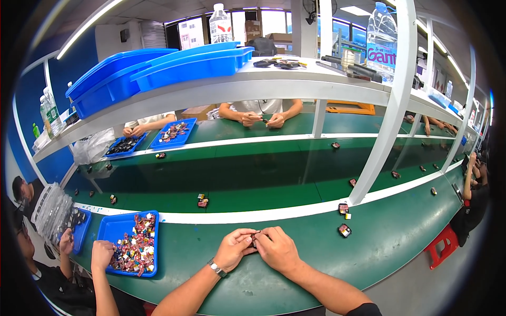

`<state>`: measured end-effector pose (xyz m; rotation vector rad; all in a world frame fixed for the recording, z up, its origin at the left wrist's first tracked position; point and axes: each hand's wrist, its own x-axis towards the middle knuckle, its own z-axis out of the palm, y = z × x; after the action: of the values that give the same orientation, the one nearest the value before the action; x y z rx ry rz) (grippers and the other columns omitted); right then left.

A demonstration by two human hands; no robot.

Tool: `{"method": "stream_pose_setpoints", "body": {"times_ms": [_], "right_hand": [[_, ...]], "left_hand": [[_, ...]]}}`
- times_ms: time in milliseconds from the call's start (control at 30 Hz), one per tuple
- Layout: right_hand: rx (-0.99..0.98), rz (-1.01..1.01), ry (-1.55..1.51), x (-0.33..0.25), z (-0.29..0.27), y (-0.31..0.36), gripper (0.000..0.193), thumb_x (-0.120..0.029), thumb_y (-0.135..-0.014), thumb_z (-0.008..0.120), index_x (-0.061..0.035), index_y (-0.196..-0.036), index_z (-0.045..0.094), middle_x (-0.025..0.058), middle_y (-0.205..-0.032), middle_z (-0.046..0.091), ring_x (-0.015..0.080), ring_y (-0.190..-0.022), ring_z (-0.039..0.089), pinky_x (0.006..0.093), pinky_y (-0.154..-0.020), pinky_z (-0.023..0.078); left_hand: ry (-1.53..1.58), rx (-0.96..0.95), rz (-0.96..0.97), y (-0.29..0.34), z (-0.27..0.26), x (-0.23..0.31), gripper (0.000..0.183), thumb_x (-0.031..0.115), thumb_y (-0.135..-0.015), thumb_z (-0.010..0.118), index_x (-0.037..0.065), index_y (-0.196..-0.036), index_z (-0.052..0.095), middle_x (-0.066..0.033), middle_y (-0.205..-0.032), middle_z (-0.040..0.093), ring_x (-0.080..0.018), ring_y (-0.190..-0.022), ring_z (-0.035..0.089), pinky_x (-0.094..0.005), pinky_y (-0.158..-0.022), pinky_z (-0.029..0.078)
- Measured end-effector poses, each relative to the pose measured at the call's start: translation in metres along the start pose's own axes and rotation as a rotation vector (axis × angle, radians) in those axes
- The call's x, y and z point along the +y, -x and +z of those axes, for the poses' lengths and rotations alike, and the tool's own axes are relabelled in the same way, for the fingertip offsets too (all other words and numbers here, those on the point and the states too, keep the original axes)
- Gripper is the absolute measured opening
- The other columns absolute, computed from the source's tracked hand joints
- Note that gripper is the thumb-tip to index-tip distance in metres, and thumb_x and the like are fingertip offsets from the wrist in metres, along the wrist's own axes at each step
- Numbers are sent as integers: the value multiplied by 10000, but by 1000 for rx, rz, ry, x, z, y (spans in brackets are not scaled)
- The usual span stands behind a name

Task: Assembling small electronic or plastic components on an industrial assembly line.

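Observation:
Over the green worktop (295,295), my left hand (232,251) and my right hand (278,252) meet, fingers closed around a small dark-and-red electronic part (254,243). Most of that part is hidden by my fingertips. A metal-banded watch (216,268) is on my left wrist. Right of my hands lies a small black electronic assembly (344,230) with reddish pieces. Just beyond it another small assembly (343,208) sits by the white rail, with a pale yellow square beside it.
At left, a blue tray (108,225) holds many small red, white and yellow pieces; a co-worker's hand (101,255) is at its edge. Beyond the white rail (237,215), small assemblies lie scattered on a green belt (263,195). Overhead, a shelf (295,79) carries blue bins (195,68) and bottles; a white post (382,126) supports it.

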<state>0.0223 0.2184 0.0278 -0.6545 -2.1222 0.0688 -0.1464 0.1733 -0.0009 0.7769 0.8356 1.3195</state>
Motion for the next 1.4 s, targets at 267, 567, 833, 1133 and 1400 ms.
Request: {"method": "stream_pose_setpoints", "body": {"times_ms": [267, 567, 833, 1133, 1400], "right_hand": [[33, -47, 101, -1, 3, -1, 122, -57, -729, 733, -54, -799, 632, 57, -906, 607, 231, -810, 598, 328, -665, 524], [-47, 19, -26, -9, 4, -1, 303, -119, -723, 766, -26, -990, 656, 123, -1112, 629, 287, -909, 611, 350, -786, 535], [27, 373, 74, 105, 18, -31, 247, -109, -714, 764, -19, -914, 652, 143, -960, 660, 351, -898, 611, 422, -794, 504], [56, 388, 424, 90, 39, -46, 552, -195, -767, 768, -8, -1227, 526, 151, -1114, 589, 332, -1061, 527, 446, -898, 435], [-201, 453, -17, 14, 136, -70, 668, -360, -745, 802, 56, -1180, 513, 188, -1020, 624, 355, -969, 585, 436, -856, 478]], "left_hand": [[71, -22, 8, -2, -5, -1, 266, 90, -976, 561, 12, -1229, 532, -99, -1195, 628, -194, -1102, 615, -375, -943, 527], [138, -35, 29, -4, -12, -2, 285, 111, -964, 589, 29, -1231, 534, -83, -1155, 641, -170, -1049, 626, -376, -925, 529], [-249, 185, 206, -7, -16, 4, 207, 19, -955, 521, -55, -1142, 570, -183, -1143, 635, -228, -1023, 650, -344, -874, 561], [-303, 393, 285, -15, -20, 2, 124, 19, -934, 540, -29, -1000, 633, -113, -964, 672, -151, -829, 656, -267, -699, 549], [-456, 677, 608, -26, -50, 4, 78, 28, -896, 562, 11, -925, 633, -5, -748, 615, -68, -631, 526, -229, -557, 434]]}}
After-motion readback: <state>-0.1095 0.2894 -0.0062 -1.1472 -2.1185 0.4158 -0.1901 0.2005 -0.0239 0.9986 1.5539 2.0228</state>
